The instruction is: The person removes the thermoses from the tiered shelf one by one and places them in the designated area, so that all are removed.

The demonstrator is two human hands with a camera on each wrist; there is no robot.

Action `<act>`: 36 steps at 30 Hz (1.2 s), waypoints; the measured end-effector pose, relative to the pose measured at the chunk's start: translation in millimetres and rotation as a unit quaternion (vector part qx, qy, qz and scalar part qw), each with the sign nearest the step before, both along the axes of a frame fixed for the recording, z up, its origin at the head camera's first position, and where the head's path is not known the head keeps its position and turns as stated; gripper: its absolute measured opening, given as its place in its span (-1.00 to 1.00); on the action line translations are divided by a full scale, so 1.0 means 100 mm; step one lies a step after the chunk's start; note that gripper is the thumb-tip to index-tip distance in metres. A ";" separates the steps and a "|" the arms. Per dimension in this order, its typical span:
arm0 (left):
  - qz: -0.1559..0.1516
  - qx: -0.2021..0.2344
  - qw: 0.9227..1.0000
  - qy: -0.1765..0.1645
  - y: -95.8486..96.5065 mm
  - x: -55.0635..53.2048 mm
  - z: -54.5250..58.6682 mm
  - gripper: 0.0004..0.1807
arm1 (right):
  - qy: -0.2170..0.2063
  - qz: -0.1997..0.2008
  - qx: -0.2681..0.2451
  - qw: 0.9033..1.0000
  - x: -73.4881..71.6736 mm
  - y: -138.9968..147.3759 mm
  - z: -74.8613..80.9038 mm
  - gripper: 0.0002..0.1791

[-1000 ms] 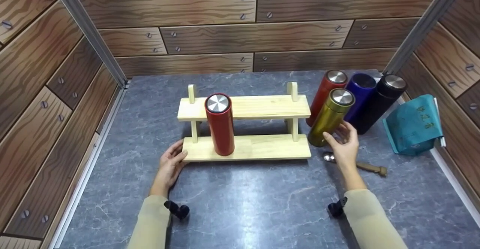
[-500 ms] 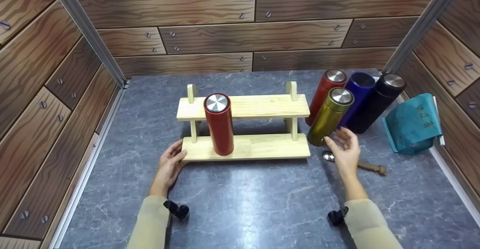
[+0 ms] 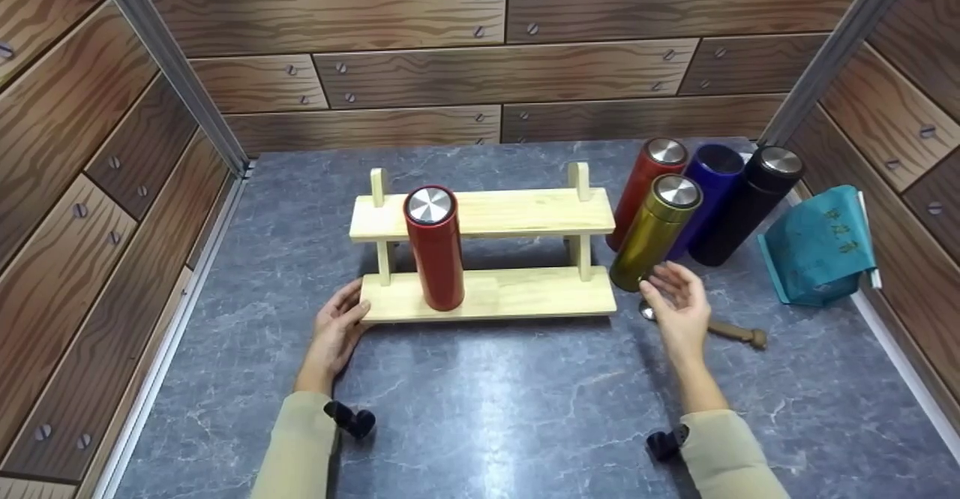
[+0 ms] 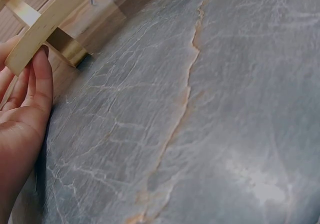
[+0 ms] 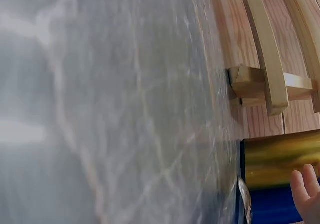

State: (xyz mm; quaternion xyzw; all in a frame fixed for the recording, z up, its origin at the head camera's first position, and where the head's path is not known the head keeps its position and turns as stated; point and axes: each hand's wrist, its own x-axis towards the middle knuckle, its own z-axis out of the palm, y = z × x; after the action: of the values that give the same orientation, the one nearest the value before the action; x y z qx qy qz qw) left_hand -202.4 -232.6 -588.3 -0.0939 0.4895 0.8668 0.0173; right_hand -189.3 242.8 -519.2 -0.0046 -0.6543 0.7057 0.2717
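A two-tier wooden rack (image 3: 544,289) stands on the table with a red thermos (image 3: 439,259) upright on its lower shelf. My left hand (image 3: 339,326) grips the left end of that shelf; in the left wrist view its thumb and fingers (image 4: 42,76) lie on either side of the board. Just right of the rack stands a gold thermos (image 3: 651,240). Beside its base is my right hand (image 3: 684,311), fingers loosely bent and holding nothing. Only the fingertips (image 5: 298,184) show in the right wrist view, in front of the gold thermos and a blue one.
Behind the gold thermos stand another red thermos (image 3: 637,191), a blue thermos (image 3: 709,187) and a black thermos (image 3: 742,217). A teal bag-shaped object (image 3: 817,247) is at the right. Partly behind the right hand lies a spoon with a brown handle (image 3: 739,332). Wood-patterned walls (image 3: 420,71) enclose the table.
My right hand has drawn slightly down and away from the gold thermos, which stays standing. The left hand keeps its grip on the rack. The whole head view has shifted slightly.
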 end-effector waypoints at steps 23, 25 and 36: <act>0.005 -0.002 1.000 0.002 0.00 0.00 0.03 -0.40 | 0.055 0.086 0.015 0.995 0.02 -0.59 0.06 -0.50; 0.005 -0.004 1.000 0.000 0.00 0.00 0.03 -0.39 | 0.058 0.098 0.013 0.993 0.00 -0.63 0.02 -0.50; 0.003 -0.011 1.000 -0.015 0.00 0.00 0.03 -0.37 | 0.068 0.145 -0.011 0.987 -0.10 -0.86 0.00 -0.46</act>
State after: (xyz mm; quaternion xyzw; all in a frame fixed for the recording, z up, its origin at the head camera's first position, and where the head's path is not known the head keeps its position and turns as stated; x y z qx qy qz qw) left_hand -201.9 -233.1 -585.2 -0.1088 0.4983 0.8599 0.0210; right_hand -199.1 157.1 -519.3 0.1351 -0.6201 0.7435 0.2106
